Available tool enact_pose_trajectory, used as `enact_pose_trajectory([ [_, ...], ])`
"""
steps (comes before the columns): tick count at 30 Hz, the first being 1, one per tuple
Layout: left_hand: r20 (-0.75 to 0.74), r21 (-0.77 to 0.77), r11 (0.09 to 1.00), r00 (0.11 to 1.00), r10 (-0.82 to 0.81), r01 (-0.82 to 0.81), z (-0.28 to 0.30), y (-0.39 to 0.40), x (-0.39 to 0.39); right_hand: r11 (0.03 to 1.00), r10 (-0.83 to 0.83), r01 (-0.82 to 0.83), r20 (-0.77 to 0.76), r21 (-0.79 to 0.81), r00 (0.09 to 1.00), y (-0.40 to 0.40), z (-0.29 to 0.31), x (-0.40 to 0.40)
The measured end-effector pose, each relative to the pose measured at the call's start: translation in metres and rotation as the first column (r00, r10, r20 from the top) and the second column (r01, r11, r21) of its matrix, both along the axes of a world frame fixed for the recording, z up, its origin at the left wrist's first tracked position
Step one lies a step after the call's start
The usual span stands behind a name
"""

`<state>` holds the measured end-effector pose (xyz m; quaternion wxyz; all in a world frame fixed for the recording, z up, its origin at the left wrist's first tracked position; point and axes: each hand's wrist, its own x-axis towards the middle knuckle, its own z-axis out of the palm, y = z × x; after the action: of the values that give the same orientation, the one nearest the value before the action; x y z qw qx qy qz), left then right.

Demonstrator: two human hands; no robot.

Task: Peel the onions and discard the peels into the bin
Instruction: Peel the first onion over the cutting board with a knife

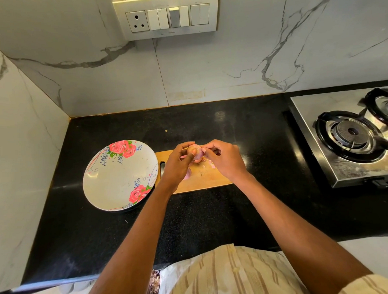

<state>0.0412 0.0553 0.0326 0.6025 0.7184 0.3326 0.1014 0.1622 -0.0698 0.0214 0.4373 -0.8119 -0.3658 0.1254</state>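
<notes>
From the head view, the left hand (178, 162) gripped a small onion (195, 153) above the far edge of the wooden cutting board (203, 177), fingers curled round it. The right hand (224, 159) pinched a strip of pink peel (205, 151) at the onion's three o'clock side — thumb and fingertips closed on it. Loose peel scraps (210, 162) lay on the board beneath. A flowered plate (115, 180) sat on the black tabletop (213, 212) at the board's nine o'clock, touching its edge — a gas stove (346, 137) stood well off at three o'clock.
</notes>
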Motion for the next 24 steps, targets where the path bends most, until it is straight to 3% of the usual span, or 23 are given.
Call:
enact_pose_trajectory([
  [5, 0.006, -0.018, 1.0, 1.0, -0.015, 0.015, 0.001, -0.0037, -0.0009, 1.0, -0.018, 0.018, -0.011, 0.005, 1.0, -0.0014, -0.0033, 0.0004],
  [11, 0.059, -0.096, 0.995, 0.998, 0.01, -0.004, 0.0008, -0.0015, -0.0028, 0.995, 0.001, 0.016, -0.182, 0.095, 0.983, -0.0022, -0.0001, -0.0005],
  [19, 0.055, -0.078, 0.997, 0.998, 0.008, -0.004, 0.0007, -0.0017, -0.0035, 0.993, -0.01, 0.027, -0.149, 0.112, 0.989, 0.0002, 0.0021, -0.0032],
  [24, 0.083, -0.119, 0.993, 0.996, -0.014, 0.024, 0.0022, -0.0012, -0.0048, 0.994, -0.093, 0.1, -0.174, 0.034, 0.98, 0.0011, -0.0042, 0.0026],
])
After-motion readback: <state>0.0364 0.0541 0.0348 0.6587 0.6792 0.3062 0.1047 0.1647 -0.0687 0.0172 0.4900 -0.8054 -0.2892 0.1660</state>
